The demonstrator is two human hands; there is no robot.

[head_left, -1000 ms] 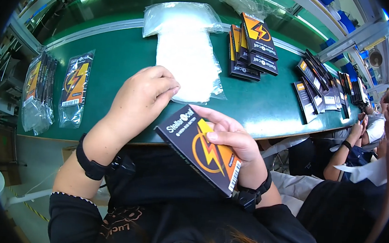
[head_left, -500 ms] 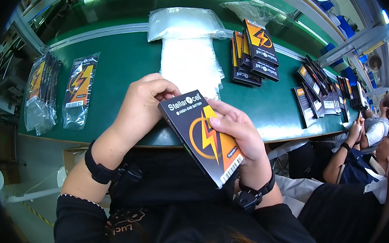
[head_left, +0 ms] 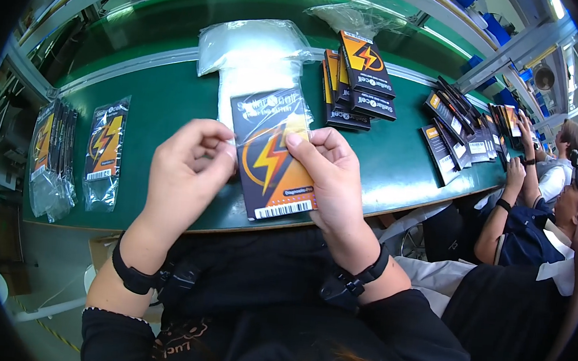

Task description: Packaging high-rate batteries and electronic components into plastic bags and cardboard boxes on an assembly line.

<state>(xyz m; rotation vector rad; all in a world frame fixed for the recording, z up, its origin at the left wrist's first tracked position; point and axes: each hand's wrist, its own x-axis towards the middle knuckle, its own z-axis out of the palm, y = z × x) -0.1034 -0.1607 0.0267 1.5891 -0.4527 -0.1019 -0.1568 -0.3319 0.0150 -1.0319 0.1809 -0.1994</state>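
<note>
A flat black-and-orange battery box (head_left: 269,169) with a lightning bolt on its face is held up in front of me, barcode end nearest. Shiny clear film of a plastic bag (head_left: 271,104) covers its upper part; how far down the film reaches is hard to see. My right hand (head_left: 334,167) grips the box's right edge, thumb on the face and fingers behind. At the left edge, my left hand (head_left: 195,163) is closed in a pinch on the film, its fingertips partly hidden. Behind the box lies a stack of clear bags (head_left: 248,48) on the green table.
One bagged box (head_left: 106,146) lies at left beside a row of bagged boxes (head_left: 55,145). Unbagged boxes (head_left: 368,75) are piled at back right, with more boxes (head_left: 452,136) spread further right. Co-workers (head_left: 527,213) sit along the right side.
The box has turned more upright and moved up and left, and clear film now covers its upper part. My left hand has come down along its left edge. The view has shifted slightly.
</note>
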